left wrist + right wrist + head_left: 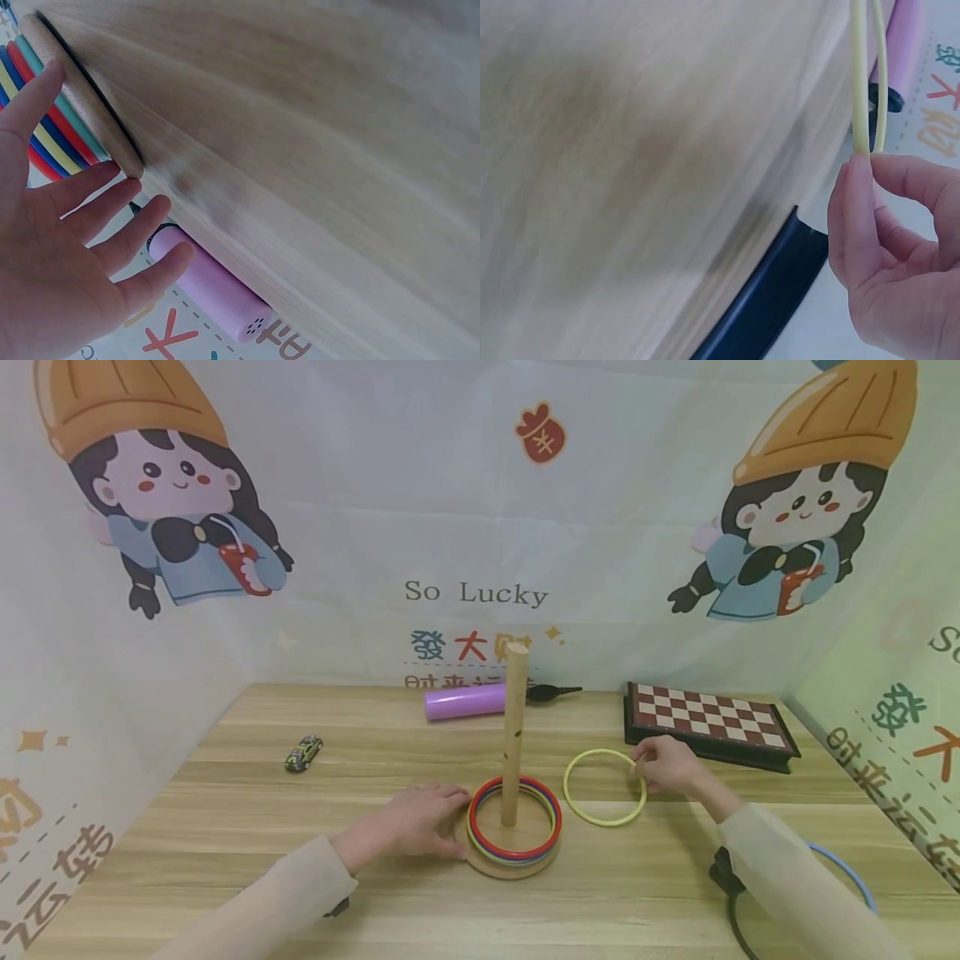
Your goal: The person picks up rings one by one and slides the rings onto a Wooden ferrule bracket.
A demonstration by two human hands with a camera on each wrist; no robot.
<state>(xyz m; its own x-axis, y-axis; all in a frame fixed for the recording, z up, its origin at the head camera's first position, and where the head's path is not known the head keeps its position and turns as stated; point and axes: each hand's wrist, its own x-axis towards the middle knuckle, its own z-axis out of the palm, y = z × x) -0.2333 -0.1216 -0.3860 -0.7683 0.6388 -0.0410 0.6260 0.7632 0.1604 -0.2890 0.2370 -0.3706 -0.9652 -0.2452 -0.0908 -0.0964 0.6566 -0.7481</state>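
Note:
My right hand [667, 763] pinches a yellow ring [604, 823] by its right side, between thumb and fingertips. In the right wrist view the ring [860, 82] extends away from the pinch, clear of the fingers' palm side. An upright wooden post [513, 718] rises from a round wooden base [504, 871] to the left of that ring. Stacked rings in several colours lie around the post, with a red ring [517, 855] on top. My left hand [416, 820] rests against the left side of the base, fingers spread; the left wrist view shows fingertips at the base edge [97, 112].
Behind the post lies a purple cylinder [467, 702] with a black nozzle [551, 693]. A checkered board box [708, 718] stands at the back right. A toy car [303, 754] sits at left. A blue ring [855, 878] and a black cable [738, 927] lie by the right sleeve.

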